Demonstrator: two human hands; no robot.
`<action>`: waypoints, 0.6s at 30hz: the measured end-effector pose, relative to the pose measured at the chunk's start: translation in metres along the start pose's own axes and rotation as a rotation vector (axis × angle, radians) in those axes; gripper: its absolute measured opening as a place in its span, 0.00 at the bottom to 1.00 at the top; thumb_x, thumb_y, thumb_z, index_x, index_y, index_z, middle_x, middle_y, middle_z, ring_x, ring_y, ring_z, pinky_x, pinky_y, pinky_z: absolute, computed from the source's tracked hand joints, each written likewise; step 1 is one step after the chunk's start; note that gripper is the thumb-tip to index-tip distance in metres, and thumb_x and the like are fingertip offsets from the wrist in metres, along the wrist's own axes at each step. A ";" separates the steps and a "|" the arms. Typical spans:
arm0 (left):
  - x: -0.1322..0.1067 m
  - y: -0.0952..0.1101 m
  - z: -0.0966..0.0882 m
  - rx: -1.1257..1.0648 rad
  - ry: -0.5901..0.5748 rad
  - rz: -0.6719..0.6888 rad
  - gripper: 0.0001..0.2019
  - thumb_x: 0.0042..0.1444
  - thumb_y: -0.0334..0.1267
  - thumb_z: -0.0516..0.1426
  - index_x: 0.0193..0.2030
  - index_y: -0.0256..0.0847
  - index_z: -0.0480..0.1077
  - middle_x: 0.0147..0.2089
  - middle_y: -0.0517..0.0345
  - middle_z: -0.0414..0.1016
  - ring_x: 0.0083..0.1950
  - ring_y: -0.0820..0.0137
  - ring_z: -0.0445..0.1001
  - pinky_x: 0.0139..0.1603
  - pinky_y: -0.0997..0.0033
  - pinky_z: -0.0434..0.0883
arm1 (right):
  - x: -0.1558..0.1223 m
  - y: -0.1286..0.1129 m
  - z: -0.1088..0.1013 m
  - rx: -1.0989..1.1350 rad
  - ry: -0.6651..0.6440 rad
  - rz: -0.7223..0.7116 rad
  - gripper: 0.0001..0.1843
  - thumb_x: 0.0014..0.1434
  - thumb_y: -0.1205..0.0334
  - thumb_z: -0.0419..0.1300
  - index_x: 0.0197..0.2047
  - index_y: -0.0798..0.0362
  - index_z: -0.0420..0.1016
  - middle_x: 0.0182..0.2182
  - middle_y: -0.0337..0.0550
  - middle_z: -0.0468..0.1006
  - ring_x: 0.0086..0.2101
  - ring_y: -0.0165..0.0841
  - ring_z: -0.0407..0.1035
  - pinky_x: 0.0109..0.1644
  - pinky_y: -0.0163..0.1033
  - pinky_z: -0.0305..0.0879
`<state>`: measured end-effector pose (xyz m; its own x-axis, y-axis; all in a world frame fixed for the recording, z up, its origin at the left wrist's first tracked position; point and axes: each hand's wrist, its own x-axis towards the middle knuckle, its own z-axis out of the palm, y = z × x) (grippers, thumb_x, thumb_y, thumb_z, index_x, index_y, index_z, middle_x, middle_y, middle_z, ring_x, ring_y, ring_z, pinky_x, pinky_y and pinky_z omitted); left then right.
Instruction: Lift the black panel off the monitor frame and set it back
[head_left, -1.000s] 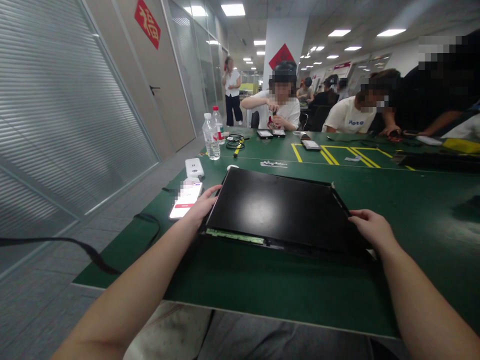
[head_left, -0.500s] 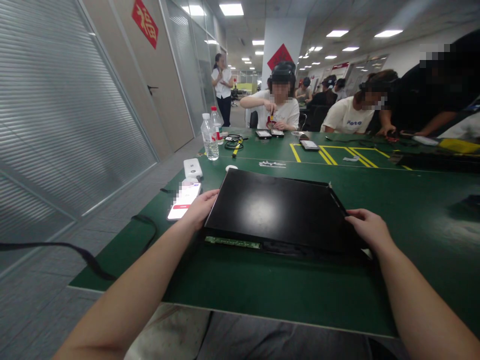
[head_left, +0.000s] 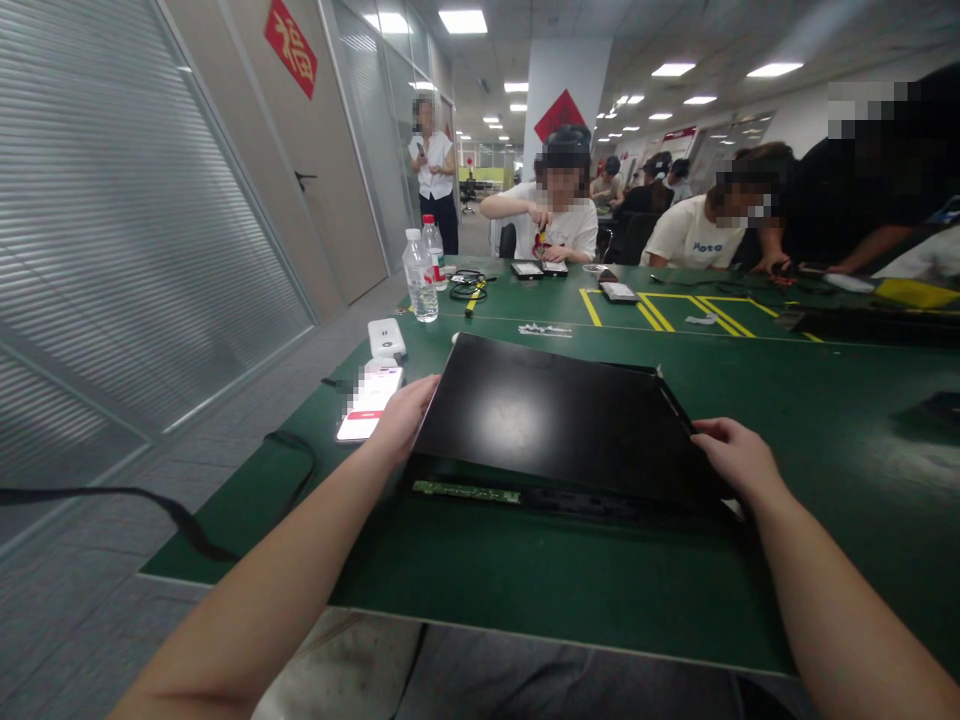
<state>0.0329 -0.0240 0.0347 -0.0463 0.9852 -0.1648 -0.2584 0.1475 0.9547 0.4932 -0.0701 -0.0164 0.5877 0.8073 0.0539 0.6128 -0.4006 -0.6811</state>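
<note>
A black, glossy flat display panel [head_left: 555,410] lies before me, its left side tilted up. My left hand [head_left: 409,415] is closed on its left edge, with the fingertips hidden beneath. At the right edge, my right hand [head_left: 735,455] pinches the panel's rim between thumb and fingers. Under the near side shows a black frame [head_left: 585,503] with a strip of green circuit board [head_left: 466,492] at its left. Dark space separates the panel's near left edge from that strip.
Left of the panel are a lit phone [head_left: 371,405] and a white power bank [head_left: 386,338]. Two bottles [head_left: 421,275] and a coiled black cable [head_left: 469,285] stand farther back on the green table [head_left: 540,580]. Co-workers [head_left: 566,205] sit across it.
The panel's left side has risen with my left hand, widening the space above the circuit board strip. My right hand has hardly moved. A standing person in the background has shifted left.
</note>
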 end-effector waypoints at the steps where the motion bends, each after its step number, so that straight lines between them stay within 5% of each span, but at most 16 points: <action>1: -0.001 0.000 0.000 -0.015 -0.045 0.006 0.18 0.50 0.37 0.68 0.49 0.36 0.79 0.43 0.49 0.86 0.45 0.59 0.83 0.42 0.67 0.79 | 0.000 0.000 0.000 -0.004 0.002 -0.010 0.17 0.46 0.56 0.62 0.40 0.50 0.82 0.36 0.48 0.81 0.35 0.42 0.73 0.39 0.46 0.67; 6: -0.003 -0.003 -0.004 -0.068 -0.170 0.045 0.31 0.42 0.34 0.72 0.56 0.35 0.76 0.51 0.47 0.84 0.53 0.56 0.82 0.53 0.62 0.78 | 0.005 0.006 0.003 -0.004 0.012 -0.046 0.24 0.48 0.54 0.62 0.48 0.50 0.83 0.35 0.46 0.81 0.35 0.42 0.73 0.42 0.48 0.68; 11: -0.004 -0.003 -0.004 -0.093 -0.196 0.138 0.35 0.42 0.36 0.73 0.60 0.37 0.74 0.58 0.46 0.81 0.59 0.51 0.78 0.62 0.53 0.73 | 0.005 0.006 0.002 0.080 0.020 0.031 0.19 0.50 0.53 0.64 0.44 0.50 0.85 0.40 0.51 0.83 0.42 0.47 0.75 0.50 0.53 0.68; 18: -0.002 -0.004 -0.004 -0.101 -0.186 0.199 0.35 0.40 0.38 0.73 0.58 0.38 0.75 0.58 0.47 0.81 0.60 0.51 0.78 0.63 0.54 0.72 | -0.001 -0.003 0.002 0.548 0.076 0.138 0.12 0.46 0.56 0.70 0.35 0.49 0.82 0.39 0.43 0.83 0.46 0.42 0.75 0.57 0.48 0.70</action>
<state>0.0303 -0.0265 0.0304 0.0699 0.9943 0.0807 -0.3574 -0.0506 0.9326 0.4902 -0.0690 -0.0157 0.6915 0.7220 -0.0234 0.1764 -0.2002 -0.9638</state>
